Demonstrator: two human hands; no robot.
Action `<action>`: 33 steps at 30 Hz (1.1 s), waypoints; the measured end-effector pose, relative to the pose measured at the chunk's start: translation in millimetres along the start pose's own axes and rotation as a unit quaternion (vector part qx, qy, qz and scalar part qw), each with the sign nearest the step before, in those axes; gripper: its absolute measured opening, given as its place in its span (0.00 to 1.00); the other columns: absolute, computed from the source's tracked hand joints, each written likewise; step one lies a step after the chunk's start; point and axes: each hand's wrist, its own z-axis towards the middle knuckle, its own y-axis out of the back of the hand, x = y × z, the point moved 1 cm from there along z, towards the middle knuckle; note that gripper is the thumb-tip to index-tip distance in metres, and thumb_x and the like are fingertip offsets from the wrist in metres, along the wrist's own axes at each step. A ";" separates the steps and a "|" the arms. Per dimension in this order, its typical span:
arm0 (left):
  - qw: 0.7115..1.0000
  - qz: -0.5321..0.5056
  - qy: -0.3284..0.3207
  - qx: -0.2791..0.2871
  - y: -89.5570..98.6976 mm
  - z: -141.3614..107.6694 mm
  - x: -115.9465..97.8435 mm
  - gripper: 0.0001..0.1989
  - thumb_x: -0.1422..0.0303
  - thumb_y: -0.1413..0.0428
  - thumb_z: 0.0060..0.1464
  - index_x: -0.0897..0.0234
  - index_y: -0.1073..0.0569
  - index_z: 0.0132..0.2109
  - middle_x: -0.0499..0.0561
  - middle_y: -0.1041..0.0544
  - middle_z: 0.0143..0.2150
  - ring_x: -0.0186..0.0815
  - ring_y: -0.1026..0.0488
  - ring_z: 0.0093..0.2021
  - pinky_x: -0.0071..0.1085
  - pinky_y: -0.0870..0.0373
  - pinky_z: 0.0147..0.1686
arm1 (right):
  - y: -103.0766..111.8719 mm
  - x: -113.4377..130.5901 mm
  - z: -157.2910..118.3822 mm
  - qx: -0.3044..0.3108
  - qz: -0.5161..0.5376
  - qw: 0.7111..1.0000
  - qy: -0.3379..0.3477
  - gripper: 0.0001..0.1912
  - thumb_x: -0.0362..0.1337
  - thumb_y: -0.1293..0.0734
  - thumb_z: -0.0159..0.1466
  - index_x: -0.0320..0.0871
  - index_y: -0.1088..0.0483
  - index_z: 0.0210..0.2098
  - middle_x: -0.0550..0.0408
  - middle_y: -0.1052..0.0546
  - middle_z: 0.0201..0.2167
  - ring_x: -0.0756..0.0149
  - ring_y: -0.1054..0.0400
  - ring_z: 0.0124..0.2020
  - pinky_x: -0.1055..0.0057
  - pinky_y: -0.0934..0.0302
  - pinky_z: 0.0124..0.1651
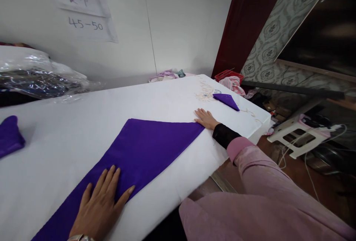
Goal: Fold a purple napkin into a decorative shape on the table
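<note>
A purple cloth napkin (150, 144) lies flat on the white tablecloth (91, 118), its near edge a long straight slant. My left hand (101, 200) rests palm down on its lower left part, fingers stretched out and the thumb spread towards the near edge. At the napkin's right tip, my right hand (206, 119) lies flat with its fingers apart, touching the corner. Beyond that hand sits a small folded purple napkin (226, 101). Another purple cloth (10, 136) is partly cut off at the left edge.
Plastic-wrapped goods (41, 75) are piled at the back left, against the wall. A red basket (229, 74) with striped cloth stands past the table's far right corner. To the right, a white stool (302, 135) with cables is on the floor. Handwritten paper (86, 25) hangs on the wall.
</note>
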 end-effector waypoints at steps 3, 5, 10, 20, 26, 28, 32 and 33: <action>0.999 0.029 -0.016 -0.014 -1.5 -0.6 0.6 0.35 0.50 0.60 0.54 0.68 0.40 0.62 0.60 0.46 0.67 0.49 0.56 0.67 0.52 0.59 0.62 | 1.3 -3.8 0.4 -0.002 0.001 1.000 -0.016 0.40 0.61 0.55 0.63 0.45 0.58 0.67 0.47 0.58 0.68 0.54 0.68 0.68 0.49 0.70 0.64; 0.999 0.038 -0.016 -0.020 -3.2 -0.8 1.6 0.35 0.51 0.60 0.54 0.69 0.41 0.62 0.61 0.46 0.67 0.49 0.56 0.67 0.52 0.59 0.62 | 2.1 -6.0 0.5 -0.005 0.002 0.999 -0.033 0.39 0.60 0.55 0.64 0.45 0.57 0.67 0.47 0.58 0.68 0.53 0.68 0.68 0.48 0.69 0.64; 0.998 0.053 -0.022 -0.020 -4.5 -0.8 1.9 0.32 0.55 0.60 0.55 0.69 0.41 0.62 0.60 0.47 0.67 0.49 0.56 0.67 0.53 0.58 0.61 | 2.7 -10.6 1.9 -0.015 0.051 0.997 -0.055 0.38 0.59 0.52 0.64 0.44 0.55 0.66 0.48 0.57 0.68 0.54 0.67 0.68 0.47 0.72 0.64; 0.999 -0.001 -0.005 -0.032 -1.5 1.9 -1.3 0.34 0.51 0.61 0.54 0.65 0.41 0.63 0.60 0.45 0.66 0.50 0.55 0.67 0.55 0.57 0.60 | 29.7 -15.9 -18.0 -0.135 0.184 0.967 -0.117 0.38 0.58 0.56 0.65 0.40 0.48 0.64 0.46 0.42 0.63 0.56 0.48 0.63 0.57 0.51 0.62; 1.000 -0.010 -0.004 -0.019 14.6 10.6 -18.5 0.37 0.48 0.60 0.54 0.68 0.45 0.64 0.62 0.50 0.68 0.51 0.55 0.67 0.56 0.55 0.60 | 25.2 5.7 -49.0 -0.204 0.188 0.954 -0.111 0.26 0.55 0.44 0.63 0.43 0.28 0.47 0.46 0.26 0.47 0.54 0.34 0.49 0.58 0.41 0.52; 0.999 -0.007 -0.040 -0.017 22.9 18.8 -43.8 0.38 0.48 0.60 0.54 0.68 0.44 0.64 0.61 0.50 0.68 0.50 0.55 0.67 0.56 0.56 0.60 | 19.1 25.0 -58.8 -0.212 0.179 0.958 -0.073 0.21 0.53 0.39 0.61 0.44 0.26 0.40 0.48 0.24 0.42 0.55 0.33 0.46 0.59 0.41 0.50; 0.987 -0.021 -0.161 0.001 26.9 45.4 -110.3 0.35 0.48 0.61 0.57 0.65 0.45 0.64 0.58 0.51 0.68 0.47 0.55 0.67 0.54 0.57 0.61 | 8.5 71.0 -70.1 -0.193 0.169 0.966 0.013 0.15 0.49 0.35 0.60 0.44 0.26 0.32 0.52 0.25 0.32 0.61 0.33 0.37 0.64 0.41 0.43; 0.981 -0.023 -0.190 0.007 25.1 52.7 -125.5 0.36 0.47 0.60 0.56 0.65 0.46 0.65 0.57 0.52 0.68 0.47 0.56 0.67 0.54 0.58 0.61 | 6.6 80.6 -70.9 -0.185 0.171 0.968 0.021 0.14 0.48 0.35 0.60 0.44 0.26 0.31 0.53 0.26 0.31 0.62 0.34 0.36 0.65 0.42 0.41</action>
